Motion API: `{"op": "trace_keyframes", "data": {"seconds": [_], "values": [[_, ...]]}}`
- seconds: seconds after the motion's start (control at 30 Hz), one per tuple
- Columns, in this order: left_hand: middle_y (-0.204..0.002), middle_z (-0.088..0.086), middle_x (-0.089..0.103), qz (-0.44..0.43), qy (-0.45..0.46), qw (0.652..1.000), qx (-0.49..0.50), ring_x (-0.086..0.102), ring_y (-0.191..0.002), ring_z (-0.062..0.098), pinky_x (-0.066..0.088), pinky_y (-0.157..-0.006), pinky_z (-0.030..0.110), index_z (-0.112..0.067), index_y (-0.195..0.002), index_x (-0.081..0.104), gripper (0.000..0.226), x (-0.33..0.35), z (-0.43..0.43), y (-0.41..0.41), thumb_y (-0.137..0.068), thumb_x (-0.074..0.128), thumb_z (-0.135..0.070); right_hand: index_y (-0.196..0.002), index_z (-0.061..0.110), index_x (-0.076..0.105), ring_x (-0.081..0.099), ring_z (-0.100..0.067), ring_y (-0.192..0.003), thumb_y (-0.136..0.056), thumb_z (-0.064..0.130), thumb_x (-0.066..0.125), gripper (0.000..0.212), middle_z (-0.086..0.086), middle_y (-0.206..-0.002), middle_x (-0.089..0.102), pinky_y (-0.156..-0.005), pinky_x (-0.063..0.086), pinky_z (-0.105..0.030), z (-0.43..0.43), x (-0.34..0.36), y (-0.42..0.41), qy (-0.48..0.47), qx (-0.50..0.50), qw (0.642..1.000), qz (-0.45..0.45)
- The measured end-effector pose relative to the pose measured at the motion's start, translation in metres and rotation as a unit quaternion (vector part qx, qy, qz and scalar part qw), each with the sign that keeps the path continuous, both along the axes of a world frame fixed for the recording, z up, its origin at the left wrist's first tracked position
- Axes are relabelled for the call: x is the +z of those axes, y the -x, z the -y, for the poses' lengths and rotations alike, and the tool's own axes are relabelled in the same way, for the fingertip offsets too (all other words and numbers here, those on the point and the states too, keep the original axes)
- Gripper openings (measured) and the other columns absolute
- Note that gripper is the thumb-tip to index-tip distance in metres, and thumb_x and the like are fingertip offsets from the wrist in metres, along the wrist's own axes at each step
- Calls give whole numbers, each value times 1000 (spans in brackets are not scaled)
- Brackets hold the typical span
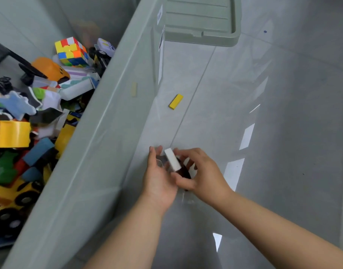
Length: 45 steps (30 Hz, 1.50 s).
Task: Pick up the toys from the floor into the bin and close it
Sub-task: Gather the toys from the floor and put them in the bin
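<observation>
The pale green bin [100, 144] fills the left side and holds several toys, among them a colour cube [71, 51] and yellow trucks. Low over the floor beside the bin's wall, my left hand [160, 177] and my right hand [201, 173] meet. Between them are a white block [172, 159] and a dark red-brown block [184, 171]. My right hand's fingers curl round the dark block, and my left hand cups the blocks from the left. A yellow block [175, 101] lies on the floor farther ahead.
The bin's lid [201, 20] lies flat on the floor at the top. The floor is glossy grey tile with bright window reflections [233, 172] on the right. A pale reflection of the yellow block shows on the bin's wall [134, 89].
</observation>
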<state>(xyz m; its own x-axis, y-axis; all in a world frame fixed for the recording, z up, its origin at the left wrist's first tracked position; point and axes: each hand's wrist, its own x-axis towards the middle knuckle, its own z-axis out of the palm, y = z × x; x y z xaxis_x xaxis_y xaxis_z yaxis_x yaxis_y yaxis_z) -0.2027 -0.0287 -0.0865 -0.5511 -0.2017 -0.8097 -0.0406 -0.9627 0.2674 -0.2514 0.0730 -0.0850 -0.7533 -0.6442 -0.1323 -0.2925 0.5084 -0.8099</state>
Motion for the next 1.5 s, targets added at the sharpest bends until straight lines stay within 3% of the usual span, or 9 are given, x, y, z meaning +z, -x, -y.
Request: {"op": "trace_keyframes", "data": {"seconds": [0.1,0.23,0.43,0.53,0.63,0.87,1.13,1.37,1.5], "values": [[-101,7,61,10,-8,1000,20,61,-90,22,50,-78,39,-21,-100,62,19,5,3,-3,-91,50,-32,-120,16,56,54,-5,-89,-84,32,64,40,3,-109,49,-77,39,-13,25,6,45,5,-46,997,-65],[-104,9,64,14,-20,999,22,63,-94,26,50,-82,46,-18,-101,64,22,19,2,-13,-92,50,-32,-146,19,23,30,-32,-131,-88,3,40,62,-6,-155,15,-103,33,-39,79,-16,128,-210,52,961,-174],[-117,14,63,1,-26,1000,15,63,-100,36,47,-88,51,-19,-112,57,32,38,2,-22,-92,46,-42,-127,11,44,41,-35,-116,-95,14,37,33,-14,-130,44,-92,32,-39,73,-50,135,-299,83,913,-264],[-125,14,60,-9,-37,999,6,61,-104,37,45,-91,55,-19,-113,54,38,45,-5,-19,-91,45,-48,-112,11,56,53,-31,-100,-96,22,44,24,-15,-112,56,-84,39,-33,42,-39,107,-148,-101,971,-157],[-125,10,61,-56,-17,998,-16,62,-106,35,45,-94,56,-25,-122,53,46,74,-20,-6,-87,45,-54,-100,25,57,51,-10,-81,-93,25,51,9,-1,-96,58,-70,39,-11,8,37,67,106,-231,966,-45],[-104,-4,70,-195,174,965,23,68,-96,15,49,-95,44,-29,-108,64,46,196,-29,23,-70,58,-54,-100,35,67,55,-11,-96,-79,29,63,22,8,-94,62,-83,39,-15,3,182,19,227,-66,962,-138],[-94,1,71,-78,404,903,126,65,-99,21,50,-87,38,-26,-97,57,10,268,84,-4,-96,49,-19,-110,28,52,60,3,-91,-81,11,44,35,23,-98,62,-73,45,-10,106,253,-9,355,63,918,163],[-136,-15,45,6,529,805,-268,39,-130,10,31,-106,36,-52,-113,53,52,247,187,-74,-64,64,-67,-131,20,41,43,-11,-124,-94,13,46,37,1,-133,47,-106,36,-26,134,250,-30,29,98,994,34],[-121,-8,57,-25,529,766,-364,53,-114,7,38,-88,21,-33,-124,45,38,238,188,-103,-89,60,-33,-142,24,30,0,-18,-145,-92,57,30,60,0,-152,26,-115,-8,-47,117,235,-52,-281,210,925,-144]]}}
